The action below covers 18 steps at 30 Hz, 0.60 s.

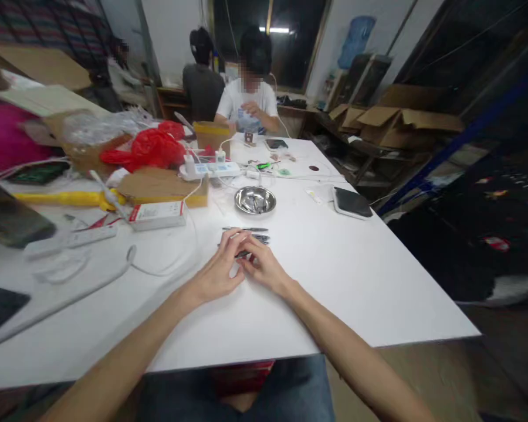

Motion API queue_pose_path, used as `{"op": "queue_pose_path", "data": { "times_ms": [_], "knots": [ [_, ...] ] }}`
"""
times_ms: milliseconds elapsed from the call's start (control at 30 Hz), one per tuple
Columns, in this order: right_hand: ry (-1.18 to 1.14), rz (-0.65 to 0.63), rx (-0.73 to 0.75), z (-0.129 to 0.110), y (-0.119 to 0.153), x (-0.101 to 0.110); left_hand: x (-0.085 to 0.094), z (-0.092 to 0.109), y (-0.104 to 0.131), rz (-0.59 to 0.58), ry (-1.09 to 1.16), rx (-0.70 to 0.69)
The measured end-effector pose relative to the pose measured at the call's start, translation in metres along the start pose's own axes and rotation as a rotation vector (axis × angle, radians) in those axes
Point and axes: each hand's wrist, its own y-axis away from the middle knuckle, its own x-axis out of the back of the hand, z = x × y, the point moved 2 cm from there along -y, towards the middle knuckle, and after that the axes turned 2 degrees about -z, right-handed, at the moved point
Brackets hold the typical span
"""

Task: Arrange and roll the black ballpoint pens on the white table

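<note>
Your left hand and right hand meet fingertip to fingertip on the white bench, both pinching a small dark slender part that lies just under your fingers. Thin dark metal tools lie in a row just beyond them, and a round shiny steel bowl sits farther back.

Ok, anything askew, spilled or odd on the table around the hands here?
Nothing spilled or damaged. The left hand and right hand meet over a small dark item beside a row of thin metal tools. The metal bowl sits upright. The table's far left is cluttered, with a red bag and cables.
</note>
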Motion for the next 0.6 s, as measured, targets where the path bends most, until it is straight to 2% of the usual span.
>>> {"op": "queue_pose_path", "data": {
  "times_ms": [167,400,467,600],
  "knots": [
    [0.121,0.0,-0.048,0.003,0.002,-0.005,-0.002,0.005,-0.002,0.023,-0.015,0.035],
    [0.186,0.008,-0.135,0.003,0.003,-0.003,-0.003,0.009,0.0,0.004,-0.024,-0.031],
    [0.139,0.062,-0.149,0.003,0.001,0.004,0.0,0.006,0.0,0.022,-0.036,-0.021],
    [0.007,0.26,-0.215,0.005,-0.002,0.02,0.009,-0.007,-0.001,0.0,-0.137,0.077]
  ]
}}
